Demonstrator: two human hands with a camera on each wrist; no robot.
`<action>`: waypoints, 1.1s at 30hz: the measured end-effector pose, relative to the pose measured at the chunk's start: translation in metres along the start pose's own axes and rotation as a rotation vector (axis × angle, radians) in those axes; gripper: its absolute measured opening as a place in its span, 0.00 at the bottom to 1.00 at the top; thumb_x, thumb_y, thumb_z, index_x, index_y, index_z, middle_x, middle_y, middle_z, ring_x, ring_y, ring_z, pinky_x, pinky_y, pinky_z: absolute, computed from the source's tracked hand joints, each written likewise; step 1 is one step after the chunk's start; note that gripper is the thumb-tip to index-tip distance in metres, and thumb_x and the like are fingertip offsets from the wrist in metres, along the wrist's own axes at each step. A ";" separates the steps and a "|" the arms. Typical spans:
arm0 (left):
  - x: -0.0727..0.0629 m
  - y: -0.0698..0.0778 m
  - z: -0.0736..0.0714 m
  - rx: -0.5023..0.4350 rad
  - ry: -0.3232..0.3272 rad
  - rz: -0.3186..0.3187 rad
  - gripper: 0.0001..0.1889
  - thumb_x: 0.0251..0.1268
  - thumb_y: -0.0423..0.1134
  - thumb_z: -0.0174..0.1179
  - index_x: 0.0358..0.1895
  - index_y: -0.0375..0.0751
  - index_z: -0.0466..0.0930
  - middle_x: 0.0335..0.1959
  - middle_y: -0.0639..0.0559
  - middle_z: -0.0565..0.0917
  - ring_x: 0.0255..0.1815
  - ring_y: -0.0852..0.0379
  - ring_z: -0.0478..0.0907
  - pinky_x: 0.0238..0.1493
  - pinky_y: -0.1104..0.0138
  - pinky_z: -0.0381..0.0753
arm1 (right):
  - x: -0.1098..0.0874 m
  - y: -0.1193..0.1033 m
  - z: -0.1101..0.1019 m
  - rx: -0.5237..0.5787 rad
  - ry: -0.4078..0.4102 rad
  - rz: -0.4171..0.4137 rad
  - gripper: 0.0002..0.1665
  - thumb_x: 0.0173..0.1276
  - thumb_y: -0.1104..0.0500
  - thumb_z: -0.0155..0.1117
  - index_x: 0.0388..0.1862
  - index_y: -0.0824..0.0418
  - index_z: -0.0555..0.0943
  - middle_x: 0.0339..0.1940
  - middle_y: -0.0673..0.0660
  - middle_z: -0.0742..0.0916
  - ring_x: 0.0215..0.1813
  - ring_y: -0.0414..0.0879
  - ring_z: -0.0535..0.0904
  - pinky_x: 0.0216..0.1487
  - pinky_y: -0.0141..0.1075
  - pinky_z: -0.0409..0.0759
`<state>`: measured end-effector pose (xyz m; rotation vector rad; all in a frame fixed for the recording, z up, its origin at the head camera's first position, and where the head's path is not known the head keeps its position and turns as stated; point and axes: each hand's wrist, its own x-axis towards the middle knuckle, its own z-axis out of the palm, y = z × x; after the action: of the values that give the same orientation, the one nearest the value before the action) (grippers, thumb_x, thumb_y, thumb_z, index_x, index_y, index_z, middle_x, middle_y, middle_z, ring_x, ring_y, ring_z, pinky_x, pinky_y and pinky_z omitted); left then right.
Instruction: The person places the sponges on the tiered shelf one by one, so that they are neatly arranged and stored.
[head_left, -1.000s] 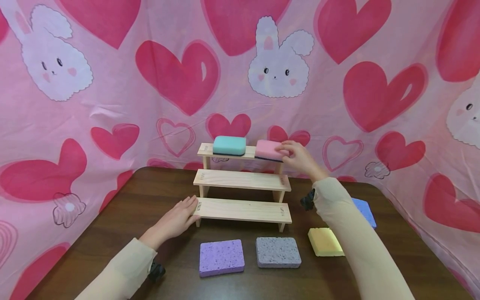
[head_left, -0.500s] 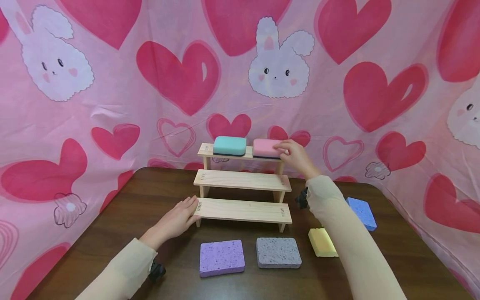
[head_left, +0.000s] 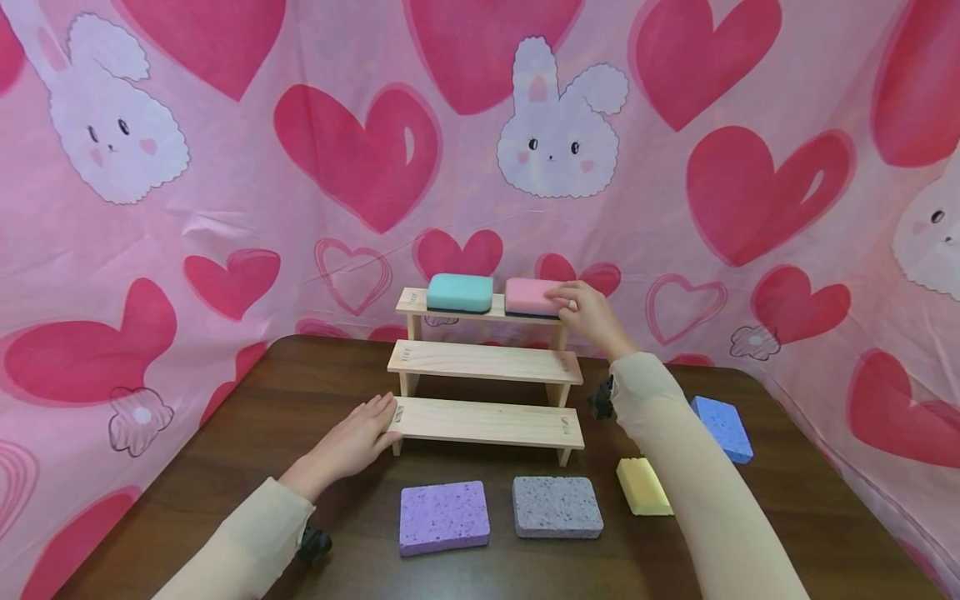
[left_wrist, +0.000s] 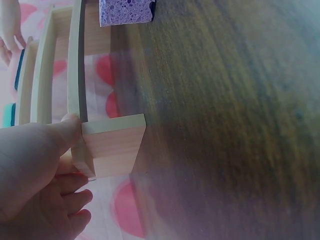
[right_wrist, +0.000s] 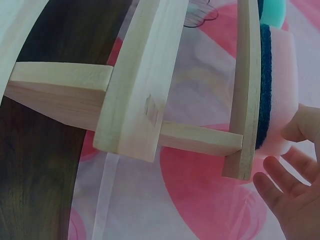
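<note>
A three-tier wooden shelf rack [head_left: 484,360] stands on the table. My left hand [head_left: 351,440] grips the left end of its lowest step; in the left wrist view the thumb [left_wrist: 70,131] lies along the board's edge. On the top step sits a pink sponge [head_left: 527,297] with a dark scouring layer underneath. My right hand [head_left: 594,317] holds that sponge by its right end, and in the right wrist view the thumb [right_wrist: 299,125] touches its side. Left of it, with a small gap between, a turquoise sponge [head_left: 459,292] rests on the same step.
In front of the rack lie a purple sponge [head_left: 444,515] and a grey sponge [head_left: 557,507]. A yellow sponge [head_left: 643,487], partly behind the right sleeve, and a blue sponge [head_left: 723,428] lie to the right. Behind the table [head_left: 300,383] hangs a pink heart-patterned cloth [head_left: 450,183].
My right hand has slid the pink sponge slightly left along the top step, and it now sits straighter, closer to the turquoise one. The left hand has kept its place on the rack.
</note>
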<state>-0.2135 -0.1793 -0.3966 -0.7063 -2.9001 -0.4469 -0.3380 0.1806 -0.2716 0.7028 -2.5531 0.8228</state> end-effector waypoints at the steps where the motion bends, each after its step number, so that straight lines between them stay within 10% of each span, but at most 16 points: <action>1: 0.000 0.000 0.000 -0.001 0.000 0.000 0.30 0.64 0.42 0.57 0.61 0.21 0.63 0.63 0.29 0.63 0.65 0.35 0.57 0.63 0.47 0.56 | 0.000 0.000 0.000 -0.001 0.001 -0.002 0.19 0.60 0.73 0.55 0.50 0.68 0.80 0.54 0.67 0.77 0.57 0.60 0.70 0.58 0.50 0.68; 33: -0.001 0.000 0.001 0.009 0.014 0.010 0.30 0.64 0.42 0.57 0.61 0.21 0.64 0.63 0.29 0.64 0.64 0.34 0.58 0.63 0.47 0.57 | -0.052 0.023 -0.021 0.227 0.086 0.008 0.25 0.61 0.67 0.62 0.59 0.66 0.73 0.56 0.66 0.75 0.56 0.60 0.68 0.55 0.58 0.68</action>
<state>-0.2125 -0.1798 -0.3979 -0.7131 -2.8829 -0.4349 -0.3051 0.2273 -0.2903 0.7074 -2.4112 1.1335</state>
